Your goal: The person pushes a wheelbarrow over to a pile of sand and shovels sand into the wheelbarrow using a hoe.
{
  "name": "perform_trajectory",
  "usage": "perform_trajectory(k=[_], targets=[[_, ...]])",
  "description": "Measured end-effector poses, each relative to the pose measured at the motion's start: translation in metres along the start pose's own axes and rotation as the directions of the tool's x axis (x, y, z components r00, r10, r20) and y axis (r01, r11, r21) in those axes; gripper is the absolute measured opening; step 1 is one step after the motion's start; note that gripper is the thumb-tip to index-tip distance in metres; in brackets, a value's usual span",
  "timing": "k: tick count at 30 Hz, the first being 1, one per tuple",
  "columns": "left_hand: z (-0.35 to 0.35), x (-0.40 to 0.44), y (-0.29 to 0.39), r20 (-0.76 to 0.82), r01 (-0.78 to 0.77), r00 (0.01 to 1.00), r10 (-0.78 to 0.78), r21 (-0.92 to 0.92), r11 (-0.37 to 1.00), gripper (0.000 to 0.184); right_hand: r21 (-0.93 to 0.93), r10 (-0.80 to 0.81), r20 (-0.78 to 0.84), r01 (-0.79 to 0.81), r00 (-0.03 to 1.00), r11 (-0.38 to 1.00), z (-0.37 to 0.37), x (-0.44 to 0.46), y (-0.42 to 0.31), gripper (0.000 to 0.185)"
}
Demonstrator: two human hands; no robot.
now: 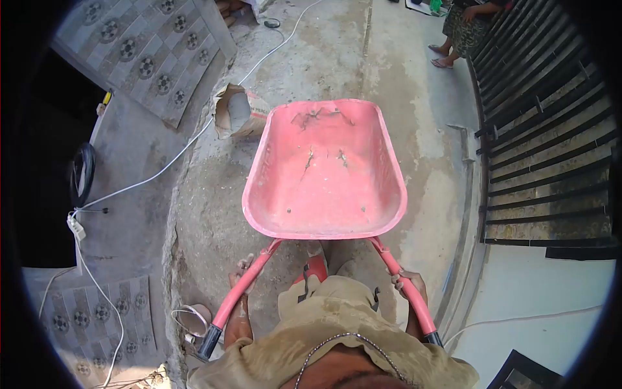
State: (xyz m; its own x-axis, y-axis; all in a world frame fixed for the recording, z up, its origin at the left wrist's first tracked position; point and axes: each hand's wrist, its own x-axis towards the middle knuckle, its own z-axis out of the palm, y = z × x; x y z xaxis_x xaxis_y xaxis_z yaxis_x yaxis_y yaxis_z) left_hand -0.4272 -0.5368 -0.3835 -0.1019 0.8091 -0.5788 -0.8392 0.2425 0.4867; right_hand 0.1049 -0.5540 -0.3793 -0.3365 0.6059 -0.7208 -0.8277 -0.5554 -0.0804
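A pink wheelbarrow (pixel 324 194) stands right in front of my body, its tray bare apart from dark scuffs, small holes and bits of dirt. My left hand (pixel 240 272) is closed around its left handle (pixel 241 288), well above the black rubber grip; part of the palm is hidden by the tube. On the other side, my right hand (pixel 411 284) wraps its fingers over the right handle (pixel 418 308), also ahead of the black grip. The wheel is hidden under the tray.
An open paper sack (pixel 240 111) of grey powder stands beyond the tray's left side. A white cable (pixel 162 170) crosses the rough concrete. A bucket (pixel 193 319) sits low left. Dark metal bars (pixel 551 129) line the right. A person (pixel 468 32) is at the upper right.
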Motion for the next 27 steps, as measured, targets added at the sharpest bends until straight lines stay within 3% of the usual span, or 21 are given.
perform_trajectory(k=[1,3,6,12,14,16,18,21,27], targets=[[-0.010,0.014,-0.004,0.041,0.026,0.999,-0.027,0.042,0.999,0.026,0.006,0.009,0.002,-0.009,1.000,1.000,0.002,0.006,-0.002,0.039],[-0.018,0.030,-0.016,-0.077,0.005,0.997,-0.003,0.033,0.999,0.048,0.002,0.022,0.004,-0.022,1.000,1.000,0.007,0.016,-0.007,0.038],[0.016,0.069,-0.014,-0.004,-0.005,1.000,0.006,0.209,0.978,0.061,-0.057,0.029,0.002,-0.029,1.000,0.998,0.027,0.048,-0.034,0.036],[0.107,0.207,0.051,0.084,0.092,0.980,-0.179,0.607,0.789,0.048,-0.183,-0.063,0.007,0.064,0.998,0.981,0.095,0.148,-0.121,0.033],[0.151,0.255,0.074,-0.072,0.126,0.992,-0.107,0.718,0.684,0.042,-0.303,-0.149,-0.038,0.131,0.988,0.944,0.133,0.181,-0.161,0.035],[0.225,0.294,0.109,-0.032,0.092,0.994,-0.102,0.738,0.668,0.045,-0.474,-0.255,-0.162,0.151,0.953,0.867,0.263,0.167,-0.195,0.042],[0.265,0.351,0.138,0.117,0.043,0.977,-0.178,0.711,0.702,0.048,-0.510,-0.246,-0.128,0.149,0.961,0.847,0.315,0.185,-0.228,0.048],[0.316,0.439,0.164,0.104,0.114,0.957,-0.270,0.723,0.681,0.049,-0.549,-0.262,-0.128,0.152,0.957,0.822,0.343,0.234,-0.274,0.048],[0.421,0.614,0.199,0.036,0.171,0.956,-0.290,0.736,0.655,0.046,-0.616,-0.299,-0.128,0.161,0.945,0.771,0.409,0.376,-0.401,0.049]])
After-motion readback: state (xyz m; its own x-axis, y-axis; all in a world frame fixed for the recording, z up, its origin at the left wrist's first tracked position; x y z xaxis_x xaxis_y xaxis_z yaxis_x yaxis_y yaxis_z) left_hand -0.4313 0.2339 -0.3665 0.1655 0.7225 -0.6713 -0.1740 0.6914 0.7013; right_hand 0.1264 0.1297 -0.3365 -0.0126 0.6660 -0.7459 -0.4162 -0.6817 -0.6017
